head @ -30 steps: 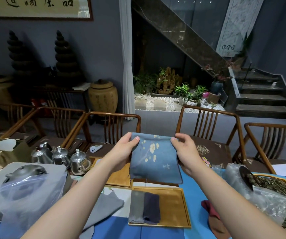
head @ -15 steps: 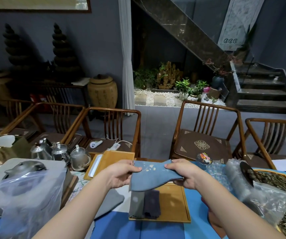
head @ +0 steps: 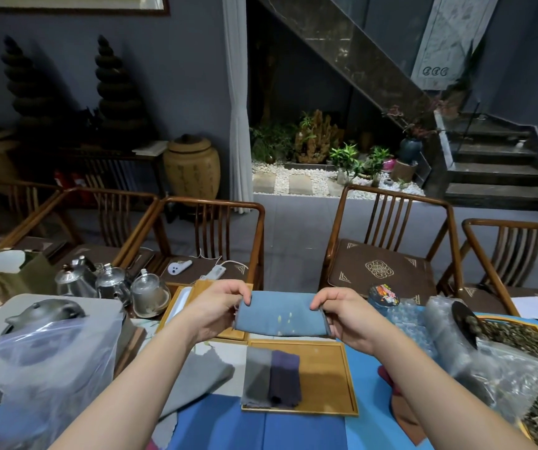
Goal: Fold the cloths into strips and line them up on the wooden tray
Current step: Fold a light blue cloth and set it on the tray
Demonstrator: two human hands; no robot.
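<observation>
The desk spreads below my fingers under a blue cover, crowded on both sides, so I do the folding in the air rather than on it. Just under my hands sits the wooden tray, long side facing me, its right part bare — I judge that is where this piece should go. On its left part lie a grey strip and a dark purple strip, touching along their long edges, which sets the line I have to match.

Between my hands hangs the blue cloth, already folded to a band and held level above the tray's far rim. My left hand has its fingers clamped on the left end, thumb and forefinger pinching the top edge; my right hand is clamped the same way on the right end. I keep both ends taut so the layers stay square and the fold does not slump.

Below my left forearm a loose grey cloth waits on the desk, half covered by my arm. A reddish cloth by my right forearm is mostly hidden — I cannot tell its shape. How many layers the blue band has I cannot make out; only a few pale flecks of its print show.
</observation>
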